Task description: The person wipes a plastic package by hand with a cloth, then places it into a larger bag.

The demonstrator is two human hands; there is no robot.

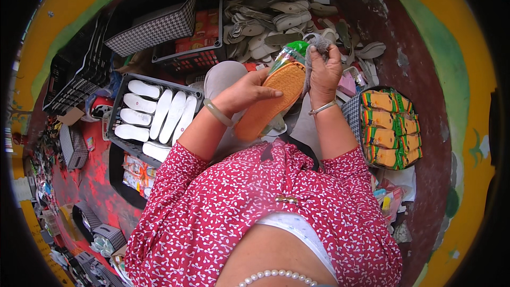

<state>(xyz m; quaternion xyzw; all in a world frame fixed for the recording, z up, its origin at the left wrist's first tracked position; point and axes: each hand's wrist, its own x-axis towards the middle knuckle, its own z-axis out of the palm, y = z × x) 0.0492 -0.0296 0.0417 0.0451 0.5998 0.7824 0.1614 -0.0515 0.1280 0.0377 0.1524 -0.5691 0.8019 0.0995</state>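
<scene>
Above my lap, my left hand [247, 93] grips a slipper [265, 107] with its orange textured sole turned up, thumb lying across the sole. Behind the sole's upper end shows a clear and green shiny part [292, 53]; I cannot tell whether it is the slipper's upper or a wrapper. My right hand [325, 74] pinches a grey cloth [319, 41], which hangs against the sole's upper right edge. The slipper is tilted, its other end pointing down toward my lap.
White soles [172, 114] fill a dark crate on the left. On the right, a basket [352, 114] holds packed orange-soled slippers [380, 118]. A heap of grey-white footwear [292, 16] lies ahead, beside a checked basket [154, 29] and a black crate [188, 56].
</scene>
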